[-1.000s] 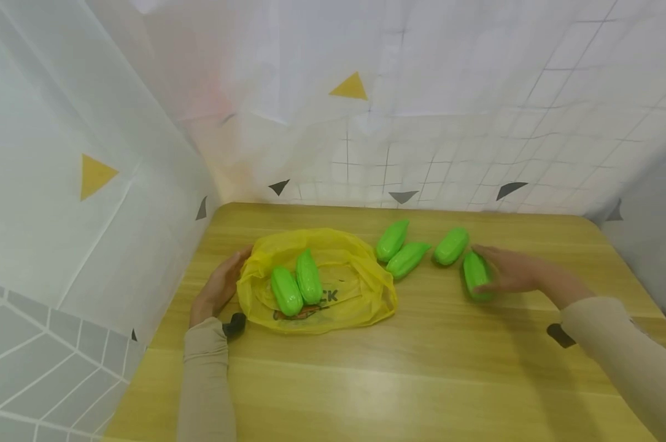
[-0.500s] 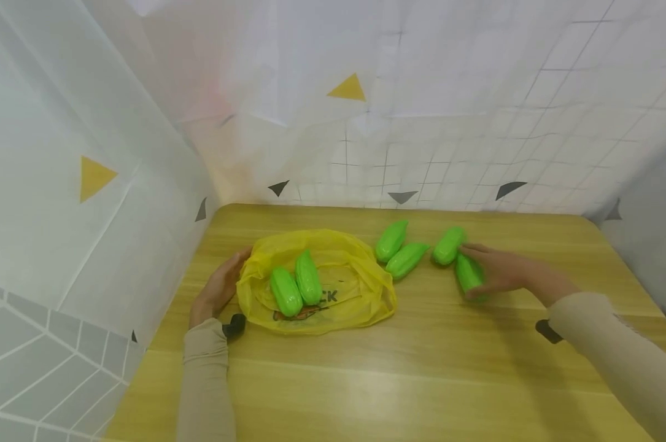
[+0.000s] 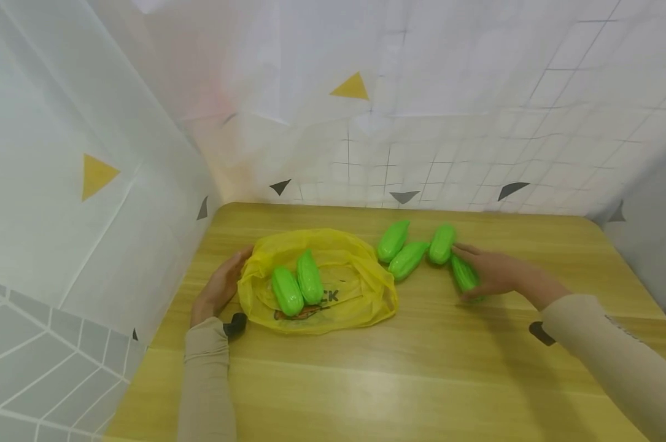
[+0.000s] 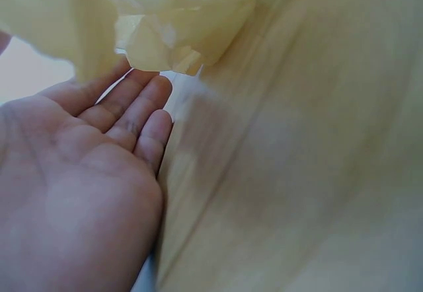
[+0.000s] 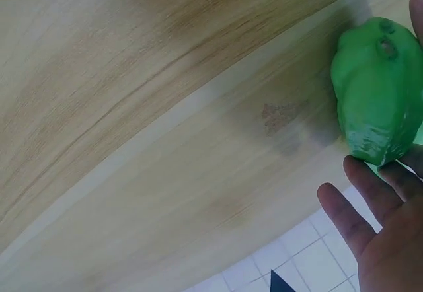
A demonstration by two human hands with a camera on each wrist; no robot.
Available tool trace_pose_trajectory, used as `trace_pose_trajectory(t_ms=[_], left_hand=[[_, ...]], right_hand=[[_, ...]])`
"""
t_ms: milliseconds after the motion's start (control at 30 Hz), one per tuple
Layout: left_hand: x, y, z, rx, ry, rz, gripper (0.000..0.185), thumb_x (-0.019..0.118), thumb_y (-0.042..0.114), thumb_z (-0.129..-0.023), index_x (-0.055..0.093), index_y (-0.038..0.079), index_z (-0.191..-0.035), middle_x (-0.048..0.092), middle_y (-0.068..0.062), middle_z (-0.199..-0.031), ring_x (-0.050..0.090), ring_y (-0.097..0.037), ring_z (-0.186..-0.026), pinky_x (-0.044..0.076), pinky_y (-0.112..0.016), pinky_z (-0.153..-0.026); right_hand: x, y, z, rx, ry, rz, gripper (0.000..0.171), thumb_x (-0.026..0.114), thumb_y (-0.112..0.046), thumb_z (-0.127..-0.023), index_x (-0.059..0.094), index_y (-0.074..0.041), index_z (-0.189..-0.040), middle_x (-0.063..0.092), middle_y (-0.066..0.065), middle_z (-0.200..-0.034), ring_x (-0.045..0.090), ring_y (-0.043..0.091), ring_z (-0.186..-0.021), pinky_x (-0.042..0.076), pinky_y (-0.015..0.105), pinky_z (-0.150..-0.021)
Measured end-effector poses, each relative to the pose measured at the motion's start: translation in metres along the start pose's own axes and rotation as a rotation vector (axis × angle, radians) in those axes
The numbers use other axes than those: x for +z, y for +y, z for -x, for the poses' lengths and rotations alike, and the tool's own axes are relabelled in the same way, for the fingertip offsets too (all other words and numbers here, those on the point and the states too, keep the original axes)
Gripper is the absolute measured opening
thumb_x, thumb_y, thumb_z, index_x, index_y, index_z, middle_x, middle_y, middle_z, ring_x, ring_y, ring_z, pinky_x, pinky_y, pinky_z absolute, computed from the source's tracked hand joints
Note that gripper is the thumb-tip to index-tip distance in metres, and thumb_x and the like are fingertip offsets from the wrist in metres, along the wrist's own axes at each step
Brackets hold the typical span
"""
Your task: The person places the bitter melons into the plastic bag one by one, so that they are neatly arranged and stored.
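My left hand (image 3: 220, 287) rests at the left side of a thin yellow plastic bag (image 3: 360, 307), palm towards it. In the left wrist view, the extended fingers (image 4: 152, 94) meet the edge of the bag. Two glossy, ridged green gourds (image 3: 287, 291) lie in or on the bag. My right hand (image 3: 490, 272) is at the right side of another green gourd (image 3: 463, 273), with spread, fairly straight fingers against it and the thumb at its near end. In the right wrist view that gourd (image 5: 377, 94) shows its stem end, with fingertips touching below.
Just beyond my right fingertips lies a green gourd (image 3: 442, 244). Two more gourds, a rear one (image 3: 393, 241) and a nearer one (image 3: 408, 260), lie between it and the bag. A white patterned sheet (image 3: 449, 141) rises behind the wooden table (image 3: 393, 387).
My right hand has slid left along the table, and the gourd at it has moved along. The gourd beyond has shifted left and turned slightly. My left hand and the bag stay put.
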State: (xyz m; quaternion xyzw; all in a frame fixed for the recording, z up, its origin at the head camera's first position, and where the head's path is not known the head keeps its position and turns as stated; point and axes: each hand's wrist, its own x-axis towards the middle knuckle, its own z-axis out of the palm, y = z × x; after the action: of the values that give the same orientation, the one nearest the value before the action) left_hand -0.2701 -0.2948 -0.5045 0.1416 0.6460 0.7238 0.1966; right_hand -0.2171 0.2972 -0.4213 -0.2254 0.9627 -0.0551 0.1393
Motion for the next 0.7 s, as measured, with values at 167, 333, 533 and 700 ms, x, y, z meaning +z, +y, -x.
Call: trace_pose_trajectory(t_ms=[167,333,533,700], left_hand=[[0.001,0.001,0.0,-0.006,0.008,-0.005,0.062,0.021,0.041,-0.108,0.014,0.004,-0.157,0.008,-0.012,-0.165,0.0,-0.029,-0.152,-0.003,-0.054,-0.121],[0.003,0.002,0.0,-0.016,0.02,-0.012,0.062,0.022,0.043,-0.108,0.016,0.006,-0.157,0.01,-0.01,-0.165,0.001,-0.027,-0.152,-0.003,-0.054,-0.121],[0.002,0.001,0.001,-0.013,0.024,-0.008,0.062,0.023,0.043,-0.107,0.016,0.006,-0.157,0.009,-0.011,-0.165,0.0,-0.029,-0.151,-0.003,-0.055,-0.121],[0.001,0.0,0.0,-0.01,0.02,-0.007,0.062,0.023,0.043,-0.108,0.016,0.006,-0.157,0.009,-0.012,-0.165,0.0,-0.029,-0.152,-0.002,-0.054,-0.121]], right_hand=[[0.0,0.0,0.004,0.01,-0.011,-0.022,0.121,0.081,-0.061,-0.068,0.025,0.008,-0.15,0.025,0.032,-0.154,0.047,0.053,-0.125,0.044,0.061,-0.099],[0.0,-0.001,0.01,0.029,-0.045,-0.056,0.126,0.082,-0.061,-0.065,0.021,0.007,-0.151,0.022,0.033,-0.154,0.045,0.054,-0.127,0.042,0.062,-0.101],[-0.001,-0.002,0.01,0.02,-0.049,-0.068,0.127,0.083,-0.061,-0.064,0.019,0.005,-0.152,0.022,0.032,-0.154,0.043,0.054,-0.128,0.04,0.063,-0.103],[-0.002,0.0,0.008,-0.015,-0.003,-0.033,0.128,0.084,-0.061,-0.062,0.023,0.009,-0.15,0.025,0.034,-0.153,0.044,0.054,-0.127,0.041,0.062,-0.102]])
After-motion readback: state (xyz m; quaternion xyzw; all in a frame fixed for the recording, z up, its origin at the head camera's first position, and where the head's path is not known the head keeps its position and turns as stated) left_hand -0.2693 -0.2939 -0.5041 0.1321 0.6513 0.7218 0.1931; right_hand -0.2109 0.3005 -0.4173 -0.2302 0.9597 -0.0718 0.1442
